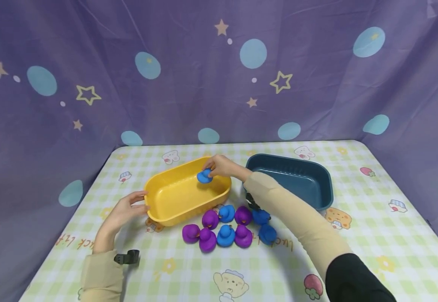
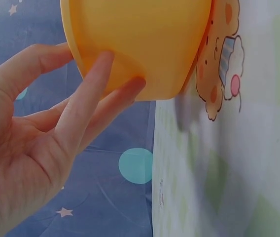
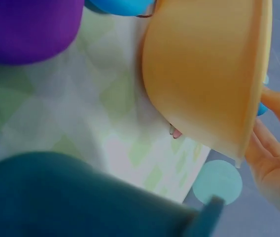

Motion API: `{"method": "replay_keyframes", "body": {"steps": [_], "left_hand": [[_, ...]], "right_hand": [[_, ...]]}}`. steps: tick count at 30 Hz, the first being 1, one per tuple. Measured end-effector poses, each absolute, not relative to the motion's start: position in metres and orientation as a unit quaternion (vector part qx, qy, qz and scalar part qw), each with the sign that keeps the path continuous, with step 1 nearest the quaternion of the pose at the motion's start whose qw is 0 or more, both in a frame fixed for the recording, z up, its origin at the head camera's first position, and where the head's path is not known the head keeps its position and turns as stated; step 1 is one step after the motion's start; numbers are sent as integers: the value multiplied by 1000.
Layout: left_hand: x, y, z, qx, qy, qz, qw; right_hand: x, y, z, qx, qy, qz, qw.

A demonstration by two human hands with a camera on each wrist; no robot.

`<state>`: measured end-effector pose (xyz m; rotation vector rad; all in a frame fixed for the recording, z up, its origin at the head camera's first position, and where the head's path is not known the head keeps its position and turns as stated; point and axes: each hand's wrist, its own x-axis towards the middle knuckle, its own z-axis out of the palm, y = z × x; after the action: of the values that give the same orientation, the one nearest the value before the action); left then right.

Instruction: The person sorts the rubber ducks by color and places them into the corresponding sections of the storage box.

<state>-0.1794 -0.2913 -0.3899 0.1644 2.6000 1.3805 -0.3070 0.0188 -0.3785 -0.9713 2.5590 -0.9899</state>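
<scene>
A yellow plastic basin (image 1: 181, 193) sits left of centre on the table. My left hand (image 1: 126, 211) touches its left end, fingers fairly straight against the rim and outer wall; in the left wrist view the fingertips (image 2: 139, 83) lie on the yellow wall. My right hand (image 1: 222, 165) pinches a blue rubber duck (image 1: 204, 177) over the right part of the basin. In the right wrist view the basin wall hides most of that duck. Below the basin, purple rubber ducks (image 1: 207, 240) and blue rubber ducks (image 1: 225, 236) stand grouped in rough rows.
A dark teal basin (image 1: 298, 176) stands to the right, partly behind my right forearm. The table (image 1: 358, 243) wears a green checked cloth with cartoon prints. A purple patterned curtain (image 1: 204, 84) hangs behind and at both sides.
</scene>
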Motion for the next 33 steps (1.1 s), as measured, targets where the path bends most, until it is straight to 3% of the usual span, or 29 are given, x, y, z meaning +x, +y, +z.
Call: {"method": "replay_keyframes", "body": {"steps": [6,9,13,20,23,28,31,33], "left_hand": [[-180,-291,-389,58,880,461,97],[-180,-291,-389,57,880,461,101],[-180,-290,-389,56,879,462,103],[-180,-290,-389,51,884,454,103],[-180,-290,-389,50,885,451,103],[-181,-290,-389,50,887,447,101],[-181,-290,-390,51,887,447,100],[-181,-290,-390,52,887,447,100]], "right_hand": [[-314,16,-388,-331,877,-332,101],[-348,13,-426,-357,869,-333,79],[-397,6,-476,-364,870,-318,95],[-394,-4,-472,-362,884,-277,106],[-414,-8,-497,-356,891,-261,106],[-479,-13,-575,-385,875,-278,89],[-478,-15,-578,-387,881,-263,72],[-445,-15,-545,-378,892,-241,59]]}}
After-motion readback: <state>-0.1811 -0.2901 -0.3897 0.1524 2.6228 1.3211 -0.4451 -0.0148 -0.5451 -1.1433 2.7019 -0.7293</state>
